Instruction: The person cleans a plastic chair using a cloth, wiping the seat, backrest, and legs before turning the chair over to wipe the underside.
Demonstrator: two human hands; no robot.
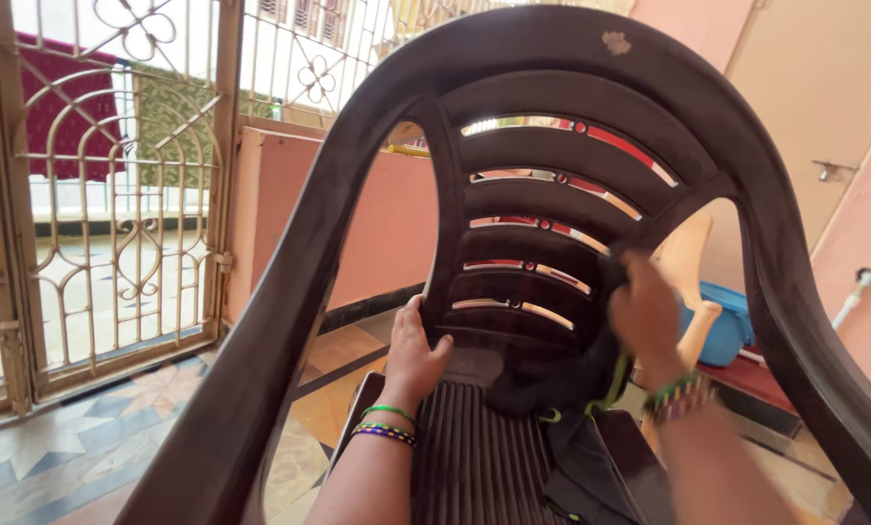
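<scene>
On chair backrest (552,175) slat edge: left hand (416,355) grips; right hand (649,316) presses black cloth (562,379).

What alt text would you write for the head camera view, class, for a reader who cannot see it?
The left hand grips a dark brown plastic chair by its slatted back, while the blurred right hand presses a black cloth against it. An ornate metal gate stands left.

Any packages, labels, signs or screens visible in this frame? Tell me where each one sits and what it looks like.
Sticker remnant: top of the dark brown plastic chair back, small, pale, torn and ragged.
No packages, signs or screens show.
For context: left hand grips the chair back's lower edge; right hand, blurred, presses a dark cloth with green trim against the slats.
</scene>
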